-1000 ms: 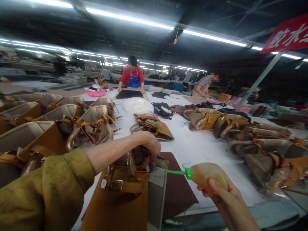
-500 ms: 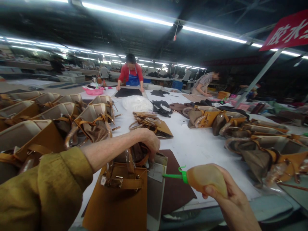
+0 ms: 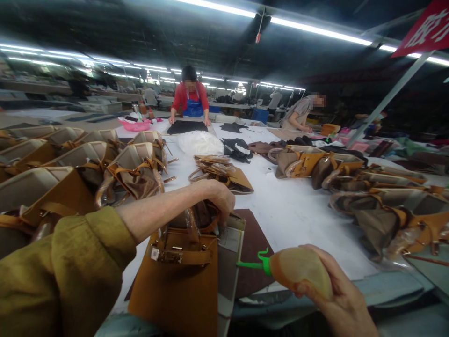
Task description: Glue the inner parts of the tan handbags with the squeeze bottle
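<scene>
In the middle foreground a tan handbag (image 3: 178,290) lies on its side, its buckled strap (image 3: 185,256) facing up and its grey lining (image 3: 228,262) showing along the right. My left hand (image 3: 222,199) reaches over the bag, fingers curled down and closed on its upper part by the opening; the fingertips are partly hidden. A soft squeeze bottle of amber liquid (image 3: 300,269) is wrapped in my right hand (image 3: 342,290). Its green nozzle (image 3: 250,265) points left, with the tip at the bag's right edge; whether it touches I cannot tell. A dark brown sheet (image 3: 250,252) lies beneath.
Rows of similar handbags (image 3: 59,187) stand on the left, and more bags (image 3: 386,210) on the right. Another tan bag (image 3: 242,180) lies just beyond on the white tabletop (image 3: 291,206). A co-worker in red (image 3: 189,98) handles black material across the table.
The bottle's nozzle has moved along the bag's edge toward me. My left hand keeps its place on the bag. The whole view has shifted slightly.
</scene>
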A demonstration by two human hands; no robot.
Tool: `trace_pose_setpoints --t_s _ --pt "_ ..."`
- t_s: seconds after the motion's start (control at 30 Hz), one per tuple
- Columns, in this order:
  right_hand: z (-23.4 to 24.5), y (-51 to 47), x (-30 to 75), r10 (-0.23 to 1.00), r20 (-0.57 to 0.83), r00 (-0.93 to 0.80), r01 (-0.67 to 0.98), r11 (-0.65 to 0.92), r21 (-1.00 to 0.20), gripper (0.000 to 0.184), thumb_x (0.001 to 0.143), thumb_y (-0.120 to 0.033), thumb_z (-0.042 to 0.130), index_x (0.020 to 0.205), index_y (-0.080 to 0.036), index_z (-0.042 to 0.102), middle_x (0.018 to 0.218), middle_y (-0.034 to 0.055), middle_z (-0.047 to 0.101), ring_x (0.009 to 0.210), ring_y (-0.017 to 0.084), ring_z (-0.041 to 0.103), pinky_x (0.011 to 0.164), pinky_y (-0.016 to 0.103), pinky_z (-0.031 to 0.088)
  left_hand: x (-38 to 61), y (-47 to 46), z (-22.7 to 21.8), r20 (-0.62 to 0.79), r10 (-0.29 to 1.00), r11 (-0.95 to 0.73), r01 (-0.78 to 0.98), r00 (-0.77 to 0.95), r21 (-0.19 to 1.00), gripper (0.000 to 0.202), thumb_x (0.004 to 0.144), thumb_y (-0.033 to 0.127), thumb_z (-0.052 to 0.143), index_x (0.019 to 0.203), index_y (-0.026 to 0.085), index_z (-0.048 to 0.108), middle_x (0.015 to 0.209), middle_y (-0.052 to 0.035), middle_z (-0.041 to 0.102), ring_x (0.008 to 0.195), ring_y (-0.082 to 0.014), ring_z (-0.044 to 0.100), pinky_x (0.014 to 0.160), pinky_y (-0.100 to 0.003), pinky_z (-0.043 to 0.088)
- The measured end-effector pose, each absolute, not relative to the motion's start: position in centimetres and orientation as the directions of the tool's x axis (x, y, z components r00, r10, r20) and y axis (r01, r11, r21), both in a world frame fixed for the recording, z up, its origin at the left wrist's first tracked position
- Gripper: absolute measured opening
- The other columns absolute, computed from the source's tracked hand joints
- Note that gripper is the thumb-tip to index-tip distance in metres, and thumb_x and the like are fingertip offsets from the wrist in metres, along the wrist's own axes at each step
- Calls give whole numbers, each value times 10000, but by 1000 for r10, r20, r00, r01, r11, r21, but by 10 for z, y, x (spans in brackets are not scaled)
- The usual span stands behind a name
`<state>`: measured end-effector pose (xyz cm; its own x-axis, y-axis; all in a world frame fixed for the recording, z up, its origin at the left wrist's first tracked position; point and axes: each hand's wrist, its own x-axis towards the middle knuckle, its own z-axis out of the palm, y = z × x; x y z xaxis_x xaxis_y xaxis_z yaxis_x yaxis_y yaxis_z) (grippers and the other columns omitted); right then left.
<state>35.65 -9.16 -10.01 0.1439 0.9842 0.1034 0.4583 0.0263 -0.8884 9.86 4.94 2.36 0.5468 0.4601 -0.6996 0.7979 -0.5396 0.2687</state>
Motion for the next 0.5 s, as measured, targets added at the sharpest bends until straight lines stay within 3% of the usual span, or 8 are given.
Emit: trace_pose_setpoints --t_s 0.3,0.5 --pt "-117 -108 350 980 162 112 520 81 -850 511 648 -484 702 1085 -265 554 1032 -4 632 902 204 599 712 165 494 99 47 16 -650 501 -557 787 572 263 215 614 161 691 460 149 541 379 65 406 441 -104 374 468 -239 325" --pt "-126 -114 350 989 133 59 512 85 -855 492 557 -409 777 992 -248 612 912 -5 674 789 210 633 616 169 517 99 45 13 -627 517 -564 783 582 262 127 597 132 688 507 140 598 379 64 426 442 -102 391 483 -221 357"
